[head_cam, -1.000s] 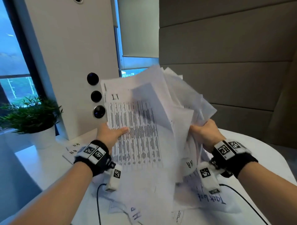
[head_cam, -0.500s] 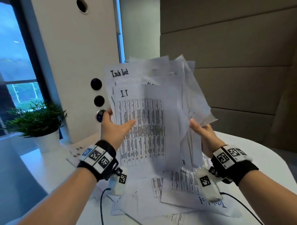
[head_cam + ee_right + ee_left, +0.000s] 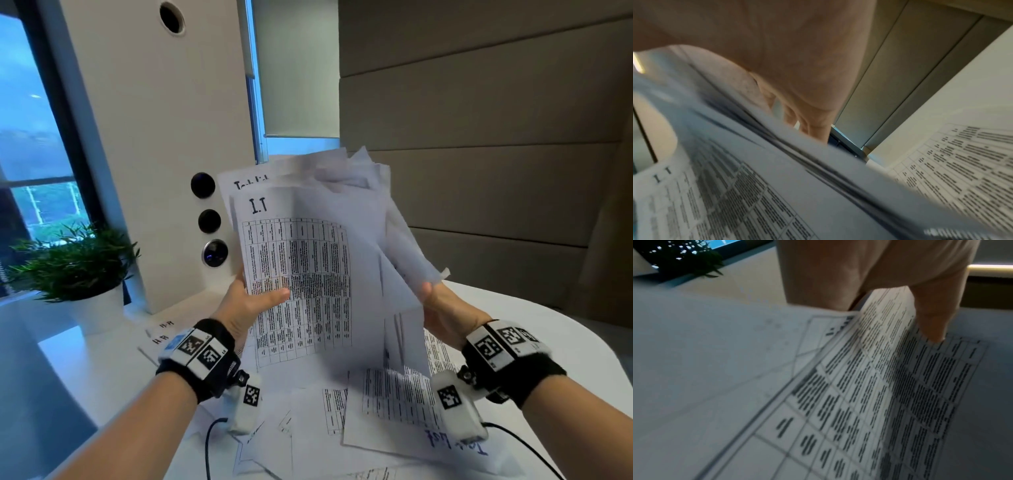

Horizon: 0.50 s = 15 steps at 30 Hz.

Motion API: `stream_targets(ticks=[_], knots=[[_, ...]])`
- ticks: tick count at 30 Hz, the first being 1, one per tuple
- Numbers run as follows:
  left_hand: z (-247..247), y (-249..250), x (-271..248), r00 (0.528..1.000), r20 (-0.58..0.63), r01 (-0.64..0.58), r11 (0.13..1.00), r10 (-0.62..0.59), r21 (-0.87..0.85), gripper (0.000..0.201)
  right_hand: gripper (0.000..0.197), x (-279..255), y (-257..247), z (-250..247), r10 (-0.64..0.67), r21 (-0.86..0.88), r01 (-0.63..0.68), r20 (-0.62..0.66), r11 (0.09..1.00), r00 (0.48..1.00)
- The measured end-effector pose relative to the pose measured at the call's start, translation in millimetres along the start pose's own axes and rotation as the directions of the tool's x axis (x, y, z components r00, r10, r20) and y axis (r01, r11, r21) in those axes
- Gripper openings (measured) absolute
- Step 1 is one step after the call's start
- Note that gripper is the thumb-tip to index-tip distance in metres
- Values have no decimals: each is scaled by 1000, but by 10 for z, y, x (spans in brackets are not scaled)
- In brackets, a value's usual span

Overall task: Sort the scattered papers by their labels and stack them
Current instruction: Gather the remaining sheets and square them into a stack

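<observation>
I hold a thick, uneven bundle of papers (image 3: 318, 274) upright over the white table (image 3: 520, 308). Its front sheet is a printed table labelled "I.T" (image 3: 258, 205). A sheet headed "Task list" (image 3: 250, 183) peeks out behind it. My left hand (image 3: 260, 298) grips the left edge, thumb (image 3: 931, 327) on the front sheet (image 3: 879, 386). My right hand (image 3: 435, 301) holds the right edge, its fingers (image 3: 812, 128) reaching behind the papers (image 3: 777, 186). Loose sheets lie below, one marked "Task list" (image 3: 455, 442). Two "H.R" sheets (image 3: 161, 334) lie at the left.
A potted green plant (image 3: 75, 263) stands at the table's far left. Behind the papers rises a white column with three round black buttons (image 3: 209, 221). Padded beige wall panels close the right side. Cables (image 3: 209, 445) run from both wrists across the near table.
The crumpled, fanned bundle has been drawn together and stood upright between both hands. The "Task list" sheet now shows behind the "I.T" sheet. The bundle sits slightly lower than half a second ago.
</observation>
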<state>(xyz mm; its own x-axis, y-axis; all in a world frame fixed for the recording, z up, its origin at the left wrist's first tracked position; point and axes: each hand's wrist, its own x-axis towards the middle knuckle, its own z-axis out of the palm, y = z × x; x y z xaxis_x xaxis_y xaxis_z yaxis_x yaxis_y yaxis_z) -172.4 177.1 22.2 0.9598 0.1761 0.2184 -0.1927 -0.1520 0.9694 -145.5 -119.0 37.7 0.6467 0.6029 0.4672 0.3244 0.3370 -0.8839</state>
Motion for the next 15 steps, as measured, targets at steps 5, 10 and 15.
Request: stream_targets(ticks=[5, 10, 15], knots=[[154, 2, -48, 996, -94, 4, 994, 6, 108, 56, 62, 60, -170, 4, 69, -65, -70, -8, 995, 998], [122, 133, 36, 953, -277, -103, 992, 119, 73, 36, 65, 241, -205, -133, 17, -170, -56, -221, 984, 975], [107, 188, -87, 933, -279, -208, 973, 229, 103, 37, 73, 123, -155, -96, 91, 23, -90, -75, 996, 993]])
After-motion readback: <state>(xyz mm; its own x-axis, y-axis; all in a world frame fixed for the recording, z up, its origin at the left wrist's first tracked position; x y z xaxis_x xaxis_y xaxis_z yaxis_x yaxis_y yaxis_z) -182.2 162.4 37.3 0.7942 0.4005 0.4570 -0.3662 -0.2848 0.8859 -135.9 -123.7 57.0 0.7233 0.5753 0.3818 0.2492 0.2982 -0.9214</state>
